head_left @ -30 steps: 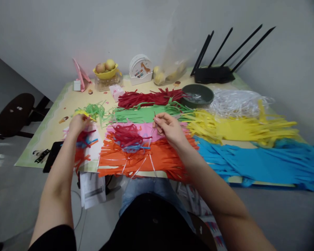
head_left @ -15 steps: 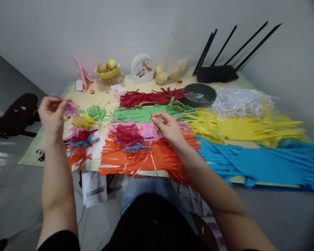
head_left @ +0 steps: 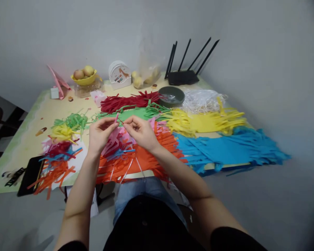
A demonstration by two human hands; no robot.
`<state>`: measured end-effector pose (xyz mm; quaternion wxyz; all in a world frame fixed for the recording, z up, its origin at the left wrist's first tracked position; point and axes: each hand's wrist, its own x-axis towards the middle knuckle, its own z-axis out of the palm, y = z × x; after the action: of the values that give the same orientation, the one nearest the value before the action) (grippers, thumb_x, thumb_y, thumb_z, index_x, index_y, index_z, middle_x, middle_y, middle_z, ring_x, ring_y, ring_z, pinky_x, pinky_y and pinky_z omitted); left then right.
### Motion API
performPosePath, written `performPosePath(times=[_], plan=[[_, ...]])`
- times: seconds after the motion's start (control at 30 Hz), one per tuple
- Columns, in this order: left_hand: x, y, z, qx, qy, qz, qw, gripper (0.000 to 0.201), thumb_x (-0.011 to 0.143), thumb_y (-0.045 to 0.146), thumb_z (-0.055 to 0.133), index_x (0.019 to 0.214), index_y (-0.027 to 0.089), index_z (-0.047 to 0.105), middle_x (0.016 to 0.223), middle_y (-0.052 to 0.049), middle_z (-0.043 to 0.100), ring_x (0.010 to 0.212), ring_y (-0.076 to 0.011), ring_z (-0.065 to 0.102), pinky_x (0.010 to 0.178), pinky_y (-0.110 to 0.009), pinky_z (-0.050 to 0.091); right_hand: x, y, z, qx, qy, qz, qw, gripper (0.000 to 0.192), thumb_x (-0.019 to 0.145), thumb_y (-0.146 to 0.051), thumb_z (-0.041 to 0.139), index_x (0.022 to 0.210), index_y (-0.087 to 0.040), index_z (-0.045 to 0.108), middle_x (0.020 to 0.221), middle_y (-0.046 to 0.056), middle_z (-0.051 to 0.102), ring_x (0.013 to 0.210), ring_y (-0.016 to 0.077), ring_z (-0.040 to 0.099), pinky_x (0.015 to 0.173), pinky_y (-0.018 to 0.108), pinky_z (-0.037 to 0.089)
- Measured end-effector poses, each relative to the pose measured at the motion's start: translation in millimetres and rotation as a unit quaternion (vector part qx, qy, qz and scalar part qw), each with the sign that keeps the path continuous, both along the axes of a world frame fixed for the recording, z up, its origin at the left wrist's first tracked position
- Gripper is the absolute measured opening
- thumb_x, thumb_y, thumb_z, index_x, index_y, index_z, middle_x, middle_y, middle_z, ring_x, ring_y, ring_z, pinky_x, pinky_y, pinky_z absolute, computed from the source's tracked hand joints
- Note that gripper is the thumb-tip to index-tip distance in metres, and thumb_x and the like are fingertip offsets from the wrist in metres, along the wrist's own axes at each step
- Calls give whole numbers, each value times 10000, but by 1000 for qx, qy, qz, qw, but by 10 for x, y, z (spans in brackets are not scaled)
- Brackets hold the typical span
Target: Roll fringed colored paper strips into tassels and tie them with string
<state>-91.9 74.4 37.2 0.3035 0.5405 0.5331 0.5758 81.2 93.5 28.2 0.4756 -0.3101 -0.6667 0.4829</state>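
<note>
Left hand (head_left: pixel 101 135): I see this grip pinched narrow on a pink strip.
Right hand (head_left: pixel 141 132): grip narrow too, thumb and finger closed on a thin dark tool (head_left: pixel 120 121), too small for me to identify.
Pink strip (head_left: pixel 117 118): held between the hands, above the middle of the table (head_left: pixel 28 122).
Risk at the fingertips: the tool's tip could catch a finger or tear the strip, since the two pinches sit so near each other and I can't tell whether tip and strip touch.
Risk below: a lowered right forearm could drag the orange sheet (head_left: pixel 146 164), whose fringe lies right under it.
Strip's direction: free end up, leaning slightly right; long axis steep.
Tool's direction: tip toward the strip, left and far; long axis slants back near and right.
</note>
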Motion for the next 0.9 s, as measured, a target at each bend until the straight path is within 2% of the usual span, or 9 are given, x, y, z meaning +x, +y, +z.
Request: performPosePath(times=[0.17,0.23,0.3,0.4,0.5,0.6,0.7,0.8,0.9], plan=[[42,-42,-40,18,62,22,998,184,759,325,791,889,195,781,870,-50,778,776,-194,709,753,-313,560,-6,24,-32,-33,19,3,999,245,890,-421,613,821,-188,582,568,-62,464,514,86,416,523,233,309],[54,-63,-45,53,128,46,989,147,800,300,764,903,196,774,888,-50,778,813,-198,710,773,-316,549,-16,38,-49,-50,35,8,998,276,879,-450,636,820,-186,582,559,-65,489,495,77,426,507,223,319],[63,-87,-50,104,228,71,966,114,846,286,733,919,204,765,909,-48,776,863,-203,701,821,-330,529,-22,67,-73,-80,69,30,994,314,854,-492,668,875,-191,579,557,-69,535,469,76,453,489,216,353],[71,-109,-75,148,361,76,918,107,910,287,675,949,217,746,925,-48,770,891,-211,677,849,-346,490,-16,124,-117,-137,126,96,978,485,777,-522,754,1085,-207,550,614,-60,646,494,99,559,525,224,464],[65,-102,-112,150,418,84,892,122,942,289,636,952,212,730,909,-55,760,879,-223,659,824,-355,458,11,170,-155,-175,137,144,964,645,717,-504,819,1207,-204,524,644,-51,691,542,114,626,580,239,528],[49,-85,-137,148,441,70,882,145,961,304,609,960,216,724,904,-54,755,877,-227,642,829,-364,439,41,193,-171,-189,134,146,962,676,710,-493,833,1235,-185,538,622,-53,691,523,111,629,569,237,534],[67,-100,-160,155,457,22,876,167,980,302,575,983,216,718,925,-55,754,890,-230,622,838,-374,428,73,207,-168,-198,140,137,960,590,691,-529,838,1101,-167,617,621,-34,690,518,106,625,548,233,531],[169,-159,-230,139,479,18,867,184,989,304,553,975,213,712,916,-68,745,908,-243,606,829,-387,412,120,228,-173,-209,108,121,964,493,648,-563,849,863,-170,642,587,-41,638,478,84,564,475,213,490],[302,-207,-360,87,511,13,855,197,995,296,536,970,218,716,917,-81,737,932,-255,605,848,-412,405,179,263,-188,-187,92,32,977,439,621,-506,876,774,-184,620,546,-76,535,428,48,446,392,176,381]])
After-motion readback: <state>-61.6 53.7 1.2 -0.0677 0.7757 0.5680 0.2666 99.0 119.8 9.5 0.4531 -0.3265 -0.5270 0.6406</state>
